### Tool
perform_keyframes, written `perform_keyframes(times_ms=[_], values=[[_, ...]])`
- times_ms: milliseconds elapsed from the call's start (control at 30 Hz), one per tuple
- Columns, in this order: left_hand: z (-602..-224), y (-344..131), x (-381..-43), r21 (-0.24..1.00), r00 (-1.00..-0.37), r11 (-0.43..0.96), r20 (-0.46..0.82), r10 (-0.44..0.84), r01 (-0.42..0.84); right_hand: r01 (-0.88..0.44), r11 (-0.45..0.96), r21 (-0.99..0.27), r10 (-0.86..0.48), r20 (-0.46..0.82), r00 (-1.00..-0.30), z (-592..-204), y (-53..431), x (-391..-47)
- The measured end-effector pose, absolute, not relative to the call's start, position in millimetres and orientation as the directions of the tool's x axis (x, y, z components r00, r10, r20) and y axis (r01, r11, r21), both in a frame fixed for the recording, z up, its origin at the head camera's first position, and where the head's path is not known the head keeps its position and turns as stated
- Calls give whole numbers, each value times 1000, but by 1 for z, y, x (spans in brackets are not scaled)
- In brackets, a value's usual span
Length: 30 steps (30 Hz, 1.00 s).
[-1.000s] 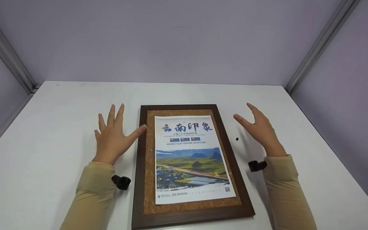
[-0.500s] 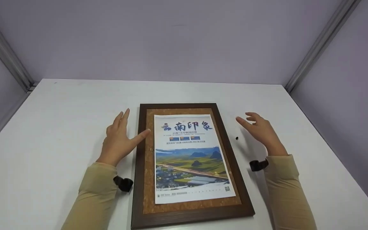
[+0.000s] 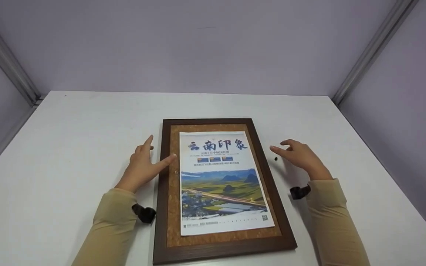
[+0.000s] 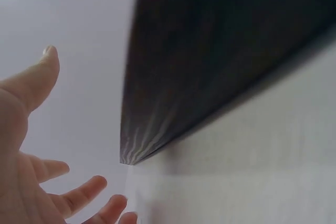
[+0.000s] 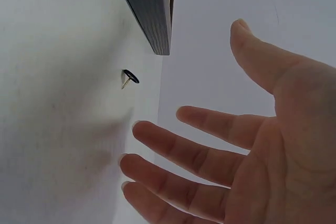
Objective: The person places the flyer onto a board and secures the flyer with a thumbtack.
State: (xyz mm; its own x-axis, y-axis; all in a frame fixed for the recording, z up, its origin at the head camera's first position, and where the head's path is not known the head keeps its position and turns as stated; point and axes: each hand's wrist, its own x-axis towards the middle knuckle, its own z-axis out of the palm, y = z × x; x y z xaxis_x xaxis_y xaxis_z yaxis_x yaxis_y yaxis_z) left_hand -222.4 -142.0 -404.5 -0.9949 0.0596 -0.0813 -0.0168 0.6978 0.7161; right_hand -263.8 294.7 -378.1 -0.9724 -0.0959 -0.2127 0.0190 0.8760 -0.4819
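poster [image 3: 227, 184]: fine print [image 3: 218, 155] too small to read | frame [image 4: 210, 40], left wrist view: cut off

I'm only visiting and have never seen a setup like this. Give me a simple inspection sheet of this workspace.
Surface: white table.
Job's things: framed brown board with a printed poster on it; black-headed thumbtack on the table, right of the board.
Clutter: dark speck near the far left corner, too small to identify.
Hands: left hand has its thumb over the board's edge, contact unclear; right hand holds nothing.
Cables: nothing seen.
Surroundings: pale walls.
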Motion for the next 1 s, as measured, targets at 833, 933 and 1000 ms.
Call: perform_keyframes(times_ms=[833,933,1000], values=[[-416,-146,-222,740,-976,672,-145,165,4,52,866,-497,-111,-293,-950,-387,299,-265],[-417,-146,-223,731,-976,683,-142,168,12,66,858,-510,-100,-291,-951,-389,299,-265],[-416,-146,-224,725,-975,689,-136,175,23,86,849,-522,-83,-292,-953,-390,300,-265]])
